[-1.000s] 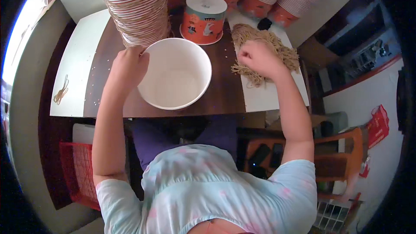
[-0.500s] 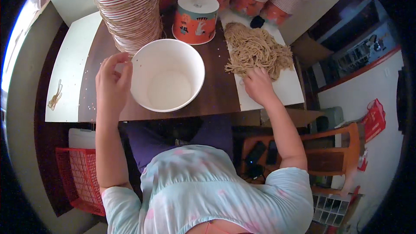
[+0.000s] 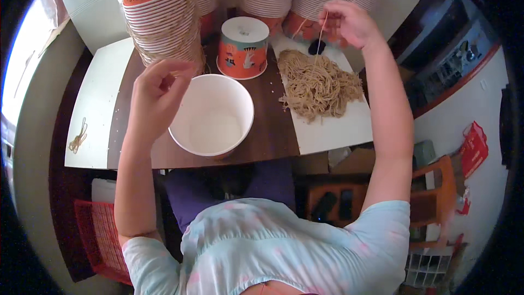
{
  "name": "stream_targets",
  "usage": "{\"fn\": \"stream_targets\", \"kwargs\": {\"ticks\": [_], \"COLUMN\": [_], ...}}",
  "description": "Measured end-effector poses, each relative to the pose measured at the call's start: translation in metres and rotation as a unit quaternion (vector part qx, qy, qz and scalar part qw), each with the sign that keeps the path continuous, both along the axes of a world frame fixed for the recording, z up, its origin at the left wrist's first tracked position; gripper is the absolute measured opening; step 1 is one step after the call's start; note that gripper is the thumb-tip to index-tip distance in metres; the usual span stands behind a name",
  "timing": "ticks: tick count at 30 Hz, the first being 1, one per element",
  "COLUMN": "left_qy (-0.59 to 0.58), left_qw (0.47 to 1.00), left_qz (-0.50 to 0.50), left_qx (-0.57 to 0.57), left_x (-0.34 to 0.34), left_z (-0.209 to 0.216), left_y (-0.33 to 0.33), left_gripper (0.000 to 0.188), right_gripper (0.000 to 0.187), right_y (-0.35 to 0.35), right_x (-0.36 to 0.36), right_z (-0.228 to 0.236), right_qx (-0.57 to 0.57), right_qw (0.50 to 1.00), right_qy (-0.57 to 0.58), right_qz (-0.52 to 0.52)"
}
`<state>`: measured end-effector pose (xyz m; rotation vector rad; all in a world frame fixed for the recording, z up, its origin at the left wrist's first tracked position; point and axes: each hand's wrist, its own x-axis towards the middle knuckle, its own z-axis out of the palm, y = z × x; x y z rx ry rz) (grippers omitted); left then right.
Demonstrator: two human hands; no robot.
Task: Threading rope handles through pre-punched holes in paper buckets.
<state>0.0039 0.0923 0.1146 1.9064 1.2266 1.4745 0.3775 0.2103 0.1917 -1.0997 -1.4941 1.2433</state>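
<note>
My right hand [image 3: 349, 23] is raised over a tangled pile of tan strings [image 3: 322, 87], pinching one thin string [image 3: 320, 43] that hangs down to the pile. Beside the left rim of an open white paper bucket [image 3: 213, 117], my left hand [image 3: 158, 95] is held up with thumb and fingers drawn together. Whatever its fingertips hold, if anything, is too small to make out. Behind the open bucket, an orange and teal printed bucket [image 3: 243, 49] stands upside down.
A tall stack of nested buckets [image 3: 164, 22] rises at the back left, with more stacks [image 3: 267, 0] along the wall. A small looped bundle of string [image 3: 78, 136] lies on the table's white left part. Below are a red basket [image 3: 101, 235] and a wooden chair [image 3: 436, 196].
My right hand has risen from the pile, drawing a string up and away. My left hand has shifted slightly right, over the open bucket's rim. The view has tilted a little.
</note>
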Motion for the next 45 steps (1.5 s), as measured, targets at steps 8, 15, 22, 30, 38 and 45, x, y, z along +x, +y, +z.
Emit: {"fn": "stream_targets", "kwargs": {"ticks": [8, 15, 22, 30, 38, 45], "left_qy": [-0.099, -0.115, -0.151, -0.145, -0.062, -0.171], "left_qw": [0.978, 0.918, 0.841, 0.861, 0.857, 0.829], "left_qz": [-0.173, -0.33, -0.382, -0.28, -0.284, -0.268], "left_qx": [-0.061, -0.188, -0.352, -0.4, -0.426, -0.461], "left_x": [0.032, 0.052, 0.037, 0.021, 0.023, 0.019], "left_z": [0.033, 0.031, 0.007, 0.005, 0.011, 0.004], "left_y": [0.027, 0.024, -0.018, -0.031, -0.03, -0.031], "left_gripper": [0.032, 0.046, 0.025, 0.02, 0.02, 0.023], "right_gripper": [0.009, 0.012, 0.007, 0.048, 0.058, 0.016], "right_y": [-0.035, -0.068, -0.085, -0.115, -0.144, -0.152], "right_x": [-0.058, -0.097, -0.095, -0.106, -0.149, -0.151], "right_z": [0.057, 0.036, 0.012, -0.028, -0.06, -0.077], "right_qx": [0.007, -0.015, -0.022, 0.324, -0.036, 0.183], "right_qw": [0.988, 0.981, 0.987, 0.877, 0.957, 0.964], "right_qy": [0.009, -0.022, -0.001, -0.351, -0.012, -0.167], "right_qz": [0.156, 0.193, 0.158, 0.054, 0.288, 0.094]}}
